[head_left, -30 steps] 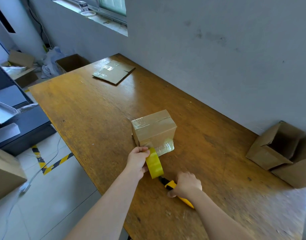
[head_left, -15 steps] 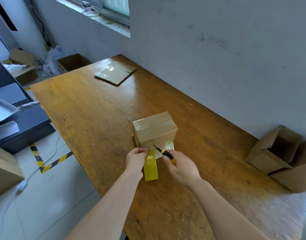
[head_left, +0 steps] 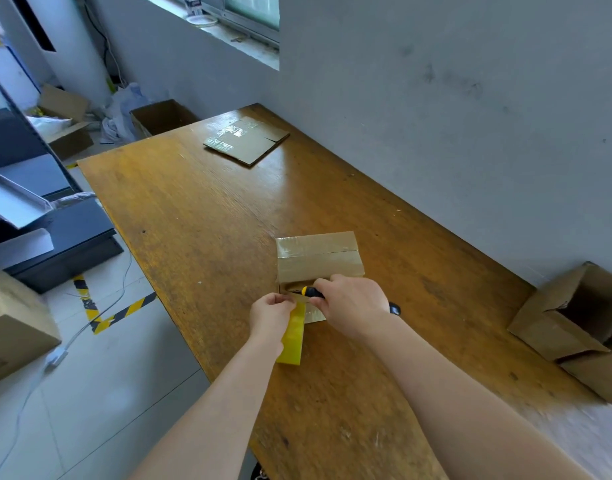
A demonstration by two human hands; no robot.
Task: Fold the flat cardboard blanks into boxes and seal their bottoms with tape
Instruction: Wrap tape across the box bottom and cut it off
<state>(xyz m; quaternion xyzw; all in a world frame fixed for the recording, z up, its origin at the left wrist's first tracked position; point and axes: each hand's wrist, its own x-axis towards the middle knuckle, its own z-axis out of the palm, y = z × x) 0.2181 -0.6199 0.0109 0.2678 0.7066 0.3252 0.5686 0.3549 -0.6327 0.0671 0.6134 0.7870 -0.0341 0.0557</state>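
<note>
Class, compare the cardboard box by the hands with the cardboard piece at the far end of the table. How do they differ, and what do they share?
The box is folded up and stands tall; the far piece lies flat on the table. The box sits near, with the right hand, gripping a knife, at its front; the far piece lies untouched. Both are brown cardboard bearing shiny tape.

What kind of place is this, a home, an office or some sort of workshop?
Probably a packing or warehouse workroom: a wooden worktable with flat cardboard blanks and a taped box, open boxes piled by the wall, and yellow-black hazard tape on the floor.
</note>
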